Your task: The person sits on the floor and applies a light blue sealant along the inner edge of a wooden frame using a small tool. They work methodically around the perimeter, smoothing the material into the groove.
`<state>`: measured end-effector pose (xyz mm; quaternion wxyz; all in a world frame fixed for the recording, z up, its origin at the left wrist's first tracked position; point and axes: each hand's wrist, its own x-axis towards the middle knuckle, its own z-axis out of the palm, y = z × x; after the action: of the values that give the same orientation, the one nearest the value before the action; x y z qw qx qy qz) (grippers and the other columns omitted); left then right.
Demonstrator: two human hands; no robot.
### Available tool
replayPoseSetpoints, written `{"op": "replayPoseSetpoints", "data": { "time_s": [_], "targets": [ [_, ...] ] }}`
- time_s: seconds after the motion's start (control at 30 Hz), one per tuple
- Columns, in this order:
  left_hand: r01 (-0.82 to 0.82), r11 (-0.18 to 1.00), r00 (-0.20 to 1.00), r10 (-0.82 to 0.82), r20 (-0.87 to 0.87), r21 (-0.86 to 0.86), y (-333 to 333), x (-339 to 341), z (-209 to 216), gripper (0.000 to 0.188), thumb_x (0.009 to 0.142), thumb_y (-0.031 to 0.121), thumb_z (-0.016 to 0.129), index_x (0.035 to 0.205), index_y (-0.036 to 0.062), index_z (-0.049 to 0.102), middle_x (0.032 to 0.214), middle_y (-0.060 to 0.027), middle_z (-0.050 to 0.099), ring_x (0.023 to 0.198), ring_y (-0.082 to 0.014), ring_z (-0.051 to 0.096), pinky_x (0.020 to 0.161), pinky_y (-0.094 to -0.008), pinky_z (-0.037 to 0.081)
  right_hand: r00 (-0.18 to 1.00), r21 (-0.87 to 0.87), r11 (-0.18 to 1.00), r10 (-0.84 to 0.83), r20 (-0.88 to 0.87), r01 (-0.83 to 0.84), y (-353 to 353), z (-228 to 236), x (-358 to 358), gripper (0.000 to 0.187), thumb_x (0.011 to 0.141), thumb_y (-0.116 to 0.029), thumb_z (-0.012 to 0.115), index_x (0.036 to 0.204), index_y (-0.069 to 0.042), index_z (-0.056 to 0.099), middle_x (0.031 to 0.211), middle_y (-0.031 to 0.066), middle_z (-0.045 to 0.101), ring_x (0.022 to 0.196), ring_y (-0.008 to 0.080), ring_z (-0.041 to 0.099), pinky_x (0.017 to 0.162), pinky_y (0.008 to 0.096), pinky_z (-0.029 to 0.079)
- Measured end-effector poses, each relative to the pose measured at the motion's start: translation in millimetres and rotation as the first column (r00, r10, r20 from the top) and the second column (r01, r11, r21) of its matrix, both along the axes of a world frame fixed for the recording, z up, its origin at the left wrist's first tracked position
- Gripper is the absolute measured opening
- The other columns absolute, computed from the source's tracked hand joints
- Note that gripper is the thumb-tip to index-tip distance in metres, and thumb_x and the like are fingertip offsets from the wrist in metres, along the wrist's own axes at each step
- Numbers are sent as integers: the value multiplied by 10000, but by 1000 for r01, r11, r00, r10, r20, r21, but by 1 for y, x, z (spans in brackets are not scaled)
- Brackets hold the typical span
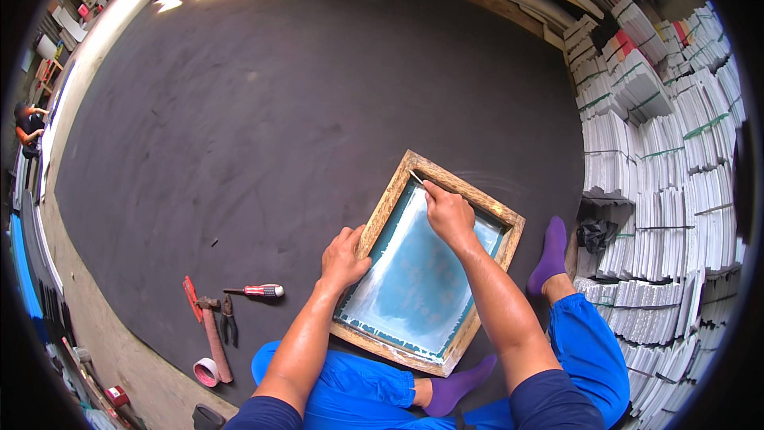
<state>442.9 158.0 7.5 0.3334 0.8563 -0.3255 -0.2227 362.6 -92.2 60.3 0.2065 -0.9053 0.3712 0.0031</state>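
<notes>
Before you spreads a dark mat [318, 95]. The wooden frame [469, 194], holding a blue panel [422, 279], is close in front of you, turned obliquely between your forearms. On the mat, at your left, lies a hammer [215, 338]. Your left hand [344, 257] is grasping the frame's left side. Your right hand [450, 216] is clenched around a thin pale tool [416, 177], near the frame's top corner.
</notes>
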Motion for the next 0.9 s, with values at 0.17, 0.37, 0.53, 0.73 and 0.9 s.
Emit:
{"op": "replayPoseSetpoints", "data": {
  "time_s": [0.17,0.37,0.53,0.73,0.9],
  "targets": [
    [-8,1000,1000,8,7,-20,1,0,0,672,736,161,722,1399,137,616,1110,-102,610,1081,-342,645,921,-463,539,1000,-11,1000,26,-13,-26,2,5,1,332,1038,-342,561,1324,-273,717,944,163,776,898,401,742,814,538,587],
    [15,999,1000,-15,-2,-33,1,2,0,683,726,162,722,1400,134,614,1107,-103,608,1075,-342,645,919,-467,539,992,-93,992,72,-102,-82,1,9,8,340,1032,-308,560,1335,-270,711,899,180,770,847,407,746,779,541,593],
    [13,999,1000,-14,-9,-37,1,2,-1,694,718,159,717,1403,126,612,1115,-104,612,1073,-343,644,918,-466,538,992,-110,989,86,-89,-96,-1,6,8,340,1028,-302,565,1330,-256,715,875,185,767,821,404,747,761,542,594],
    [25,998,1000,-25,4,-51,3,3,-1,691,717,152,706,1399,95,610,1120,-111,619,1066,-351,647,915,-464,540,975,-115,984,114,-193,-138,5,17,16,346,1031,-289,559,1327,-208,718,898,174,775,854,383,758,776,533,598],
    [49,996,999,-48,23,-68,0,3,-5,682,721,134,690,1395,69,606,1125,-115,622,1070,-361,648,911,-463,544,994,39,993,109,-18,-108,-11,-12,8,419,1051,-267,509,1448,-191,619,975,176,780,897,409,756,808,538,602]
  ]
}}
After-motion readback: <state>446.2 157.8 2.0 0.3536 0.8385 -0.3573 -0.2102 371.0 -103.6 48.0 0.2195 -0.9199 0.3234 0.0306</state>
